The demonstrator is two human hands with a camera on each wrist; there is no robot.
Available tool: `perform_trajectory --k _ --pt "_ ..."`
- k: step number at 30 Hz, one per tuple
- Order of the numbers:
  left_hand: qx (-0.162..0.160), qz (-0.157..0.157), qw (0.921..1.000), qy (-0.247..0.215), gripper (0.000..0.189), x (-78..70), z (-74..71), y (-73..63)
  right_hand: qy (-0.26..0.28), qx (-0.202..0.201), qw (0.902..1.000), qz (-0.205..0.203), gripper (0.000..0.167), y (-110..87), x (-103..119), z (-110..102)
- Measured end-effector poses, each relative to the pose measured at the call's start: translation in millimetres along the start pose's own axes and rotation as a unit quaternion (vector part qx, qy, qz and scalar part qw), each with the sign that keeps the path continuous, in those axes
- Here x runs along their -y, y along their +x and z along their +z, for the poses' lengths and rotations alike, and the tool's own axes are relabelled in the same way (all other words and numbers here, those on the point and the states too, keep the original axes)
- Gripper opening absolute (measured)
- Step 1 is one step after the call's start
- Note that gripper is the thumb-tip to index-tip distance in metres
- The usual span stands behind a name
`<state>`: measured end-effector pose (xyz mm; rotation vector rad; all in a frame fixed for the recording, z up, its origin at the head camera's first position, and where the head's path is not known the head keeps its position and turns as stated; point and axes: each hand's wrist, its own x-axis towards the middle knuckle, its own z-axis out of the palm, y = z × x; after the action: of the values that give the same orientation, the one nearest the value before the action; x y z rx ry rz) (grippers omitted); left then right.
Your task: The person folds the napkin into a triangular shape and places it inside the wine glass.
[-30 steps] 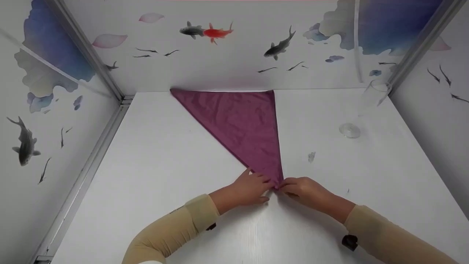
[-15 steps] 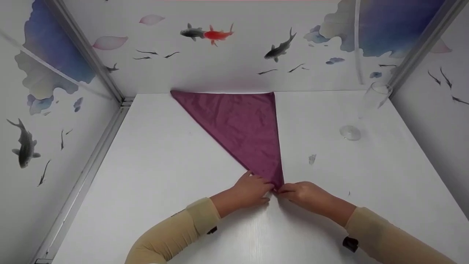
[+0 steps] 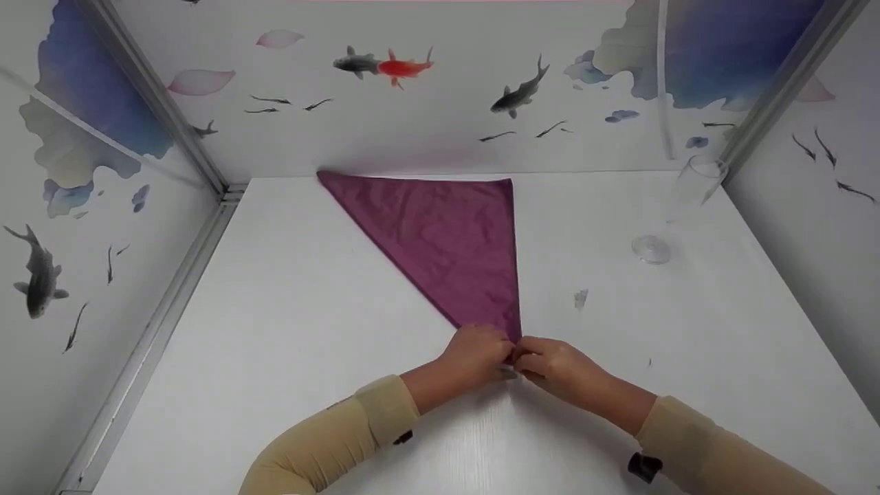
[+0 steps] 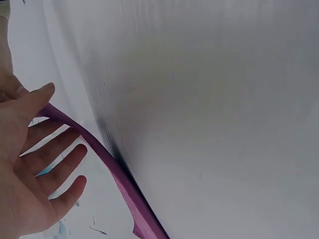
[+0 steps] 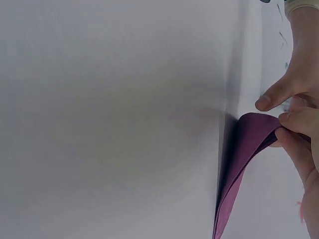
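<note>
A plum-purple napkin (image 3: 447,254), folded into a triangle, lies on the white table with its narrow corner toward me. That near corner is raised off the tabletop, as both wrist views show. My right hand (image 3: 567,371) pinches the corner between thumb and finger; the right wrist view shows the folded layers (image 5: 256,134) there. Beside it, my left hand (image 3: 474,357) is at the napkin's slanted edge. In the left wrist view its fingers (image 4: 60,172) are extended and spread against the napkin's far side, with the thumb held apart.
A clear stemmed glass (image 3: 651,249) stands at the back right, hard to make out. Left of it is a small pale mark (image 3: 581,298) on the table (image 3: 289,309). Panels printed with fish (image 3: 519,89) enclose the back and sides.
The napkin's near corner has come up off the table. My left hand has turned from lying over the edge to reaching under it; the right hand keeps its pinch and shifts slightly left.
</note>
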<state>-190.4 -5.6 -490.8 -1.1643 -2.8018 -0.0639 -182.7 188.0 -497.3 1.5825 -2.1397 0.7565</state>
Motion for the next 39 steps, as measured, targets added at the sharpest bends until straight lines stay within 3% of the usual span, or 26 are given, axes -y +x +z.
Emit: perform_trajectory --k 5,9,16,21,27,33,35,39 --pt "-0.041 0.0 0.999 -0.017 0.027 -0.3 -0.2 -3.4 0.011 -0.018 0.9997 0.014 0.034 3.8 6 3" --pt "-0.034 -0.009 0.9976 -0.059 0.02 -0.1 -0.8 -6.4 0.013 -0.018 0.9995 0.022 0.032 6.9 11 3" --pt "-0.033 -0.008 0.9955 -0.088 0.009 4.5 -3.5 -15.6 0.029 -0.015 0.9986 0.042 0.024 9.7 11 0" --pt "-0.026 -0.019 0.9919 -0.123 0.006 10.1 -9.1 -22.7 -0.004 -0.023 0.9964 0.081 0.022 7.8 0 -4" --pt "0.006 -0.056 0.9824 -0.178 0.011 17.6 -14.6 -31.4 -0.037 0.012 0.9856 0.165 0.015 6.5 -16 -8" --pt "0.01 -0.088 0.9689 -0.231 0.007 27.1 -15.1 -39.6 -0.057 0.071 0.9694 0.228 0.017 11.1 -36 -6" --pt "0.009 -0.1 0.9632 -0.249 0.002 31.4 -13.6 -43.1 -0.059 0.088 0.9647 0.241 0.02 12.9 -43 -2" --pt "0.015 -0.116 0.9571 -0.265 0.01 37.6 -10.3 -50.6 -0.056 0.121 0.9584 0.253 0.028 15.4 -60 6"
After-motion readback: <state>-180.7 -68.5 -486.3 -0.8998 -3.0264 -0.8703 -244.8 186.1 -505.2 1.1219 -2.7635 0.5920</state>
